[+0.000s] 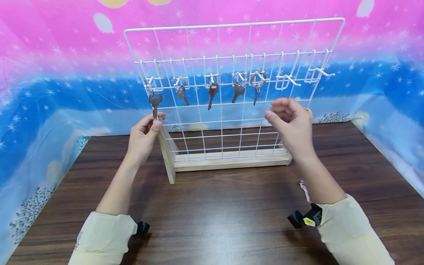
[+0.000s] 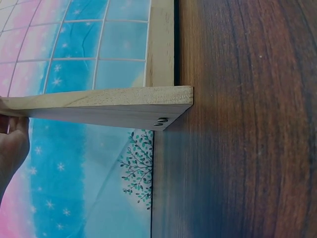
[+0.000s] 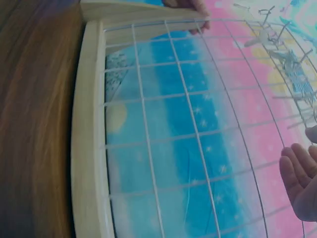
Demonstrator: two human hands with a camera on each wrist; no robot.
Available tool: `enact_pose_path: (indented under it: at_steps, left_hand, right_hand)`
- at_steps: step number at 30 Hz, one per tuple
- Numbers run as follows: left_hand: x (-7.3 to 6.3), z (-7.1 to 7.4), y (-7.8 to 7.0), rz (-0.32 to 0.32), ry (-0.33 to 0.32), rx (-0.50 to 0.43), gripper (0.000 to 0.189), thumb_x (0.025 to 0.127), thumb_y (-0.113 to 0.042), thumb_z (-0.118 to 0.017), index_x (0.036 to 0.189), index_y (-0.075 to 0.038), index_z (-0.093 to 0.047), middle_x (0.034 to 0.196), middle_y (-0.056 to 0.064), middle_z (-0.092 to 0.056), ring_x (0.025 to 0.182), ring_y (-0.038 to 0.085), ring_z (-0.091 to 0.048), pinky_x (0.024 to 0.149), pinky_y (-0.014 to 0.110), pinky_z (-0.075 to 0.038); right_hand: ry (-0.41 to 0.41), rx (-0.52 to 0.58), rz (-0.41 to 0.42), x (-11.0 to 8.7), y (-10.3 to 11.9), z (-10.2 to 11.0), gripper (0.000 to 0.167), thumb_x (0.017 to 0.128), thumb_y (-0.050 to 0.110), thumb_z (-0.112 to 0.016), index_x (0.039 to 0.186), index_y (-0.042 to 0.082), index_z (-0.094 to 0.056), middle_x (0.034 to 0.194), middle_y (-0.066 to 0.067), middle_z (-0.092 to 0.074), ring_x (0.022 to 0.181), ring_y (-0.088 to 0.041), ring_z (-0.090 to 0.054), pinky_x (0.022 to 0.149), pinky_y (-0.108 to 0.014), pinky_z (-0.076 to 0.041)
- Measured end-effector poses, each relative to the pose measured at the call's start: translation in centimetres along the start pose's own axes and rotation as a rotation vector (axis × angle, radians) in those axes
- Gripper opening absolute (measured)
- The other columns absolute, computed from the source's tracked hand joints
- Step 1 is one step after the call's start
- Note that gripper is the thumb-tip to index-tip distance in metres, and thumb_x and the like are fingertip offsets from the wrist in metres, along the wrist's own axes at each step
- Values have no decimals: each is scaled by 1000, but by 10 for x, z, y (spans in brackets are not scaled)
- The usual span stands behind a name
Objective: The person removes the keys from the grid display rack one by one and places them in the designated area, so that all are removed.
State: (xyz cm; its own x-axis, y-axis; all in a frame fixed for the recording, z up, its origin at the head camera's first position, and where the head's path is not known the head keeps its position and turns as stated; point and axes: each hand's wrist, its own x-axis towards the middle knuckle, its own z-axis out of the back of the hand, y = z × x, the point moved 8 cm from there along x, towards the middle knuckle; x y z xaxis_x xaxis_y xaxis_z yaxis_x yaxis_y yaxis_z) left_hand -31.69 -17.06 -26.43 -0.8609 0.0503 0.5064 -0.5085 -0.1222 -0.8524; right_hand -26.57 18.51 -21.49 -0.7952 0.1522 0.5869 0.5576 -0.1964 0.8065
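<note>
A white wire grid rack [image 1: 234, 25] stands on a wooden base [image 1: 232, 162]. My left hand [image 1: 142, 138] grips the top of its left wooden leg [image 1: 166, 154]; the left wrist view shows fingers around the leg [image 2: 99, 101]. Keys hang from the hooks: a key [image 1: 155, 101] at far left, then a key [image 1: 182, 95], a key [image 1: 213, 92], a key [image 1: 238, 91] and a key on a large ring [image 1: 256, 94]. Just below and right of that last key, my right hand [image 1: 294, 129] is raised with loosely bent fingers, holding nothing. It also shows in the right wrist view.
Two white hooks without keys, a hook [image 1: 287, 81] and a hook [image 1: 319, 73], are at the right of the grid. One loose key [image 1: 304, 191] lies on the dark wooden table [image 1: 215, 213] beside my right forearm. A patterned cloth [image 1: 59, 73] surrounds the table's back and sides.
</note>
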Motion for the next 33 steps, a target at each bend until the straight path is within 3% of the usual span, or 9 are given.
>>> enact_pose_path:
  at_steps: [3,8,11,18,28,33]
  left_hand:
    - [0,0,0,1,-1,2,30,93,-18,-54,117,-2,-61,106,-1,-62,77,9,-44,66,22,-36]
    - [0,0,0,2,-1,-3,29,93,-18,-54,117,-3,-61,106,-4,-62,79,10,-46,67,22,-37]
    - [-1,0,-1,1,0,-1,28,93,-19,-54,116,-5,-62,104,-5,-62,80,10,-46,67,22,-37]
    - [-1,0,0,-1,1,5,27,94,-18,-54,116,-5,-62,103,-8,-62,79,9,-46,67,22,-37]
    - [-1,-1,1,7,4,-10,26,93,-18,-55,115,-7,-63,104,-4,-62,79,9,-46,67,23,-36]
    - [0,0,0,-1,3,-28,26,93,-18,-55,115,-6,-63,107,-2,-62,85,10,-49,70,21,-38]
  right_hand:
    - [-30,4,49,3,8,-7,16,83,7,-70,97,7,-63,86,1,-65,78,-13,-61,69,-23,-46]
    - [-80,-181,143,8,22,-16,24,83,13,-70,102,1,-62,91,-4,-67,82,-7,-61,72,-21,-47]
    - [-103,-213,194,12,29,-21,25,82,11,-71,102,-1,-61,91,-8,-66,81,-6,-61,73,-22,-48]
    - [-133,-140,241,15,33,-27,20,83,4,-69,97,-7,-60,84,-10,-64,74,-8,-60,68,-21,-48]
    - [-196,5,177,7,30,-18,13,85,3,-66,92,-7,-62,76,1,-65,67,-11,-63,66,-23,-50]
    - [-198,20,168,1,37,-15,11,84,2,-67,92,-5,-64,77,-5,-67,67,-11,-64,65,-23,-50]
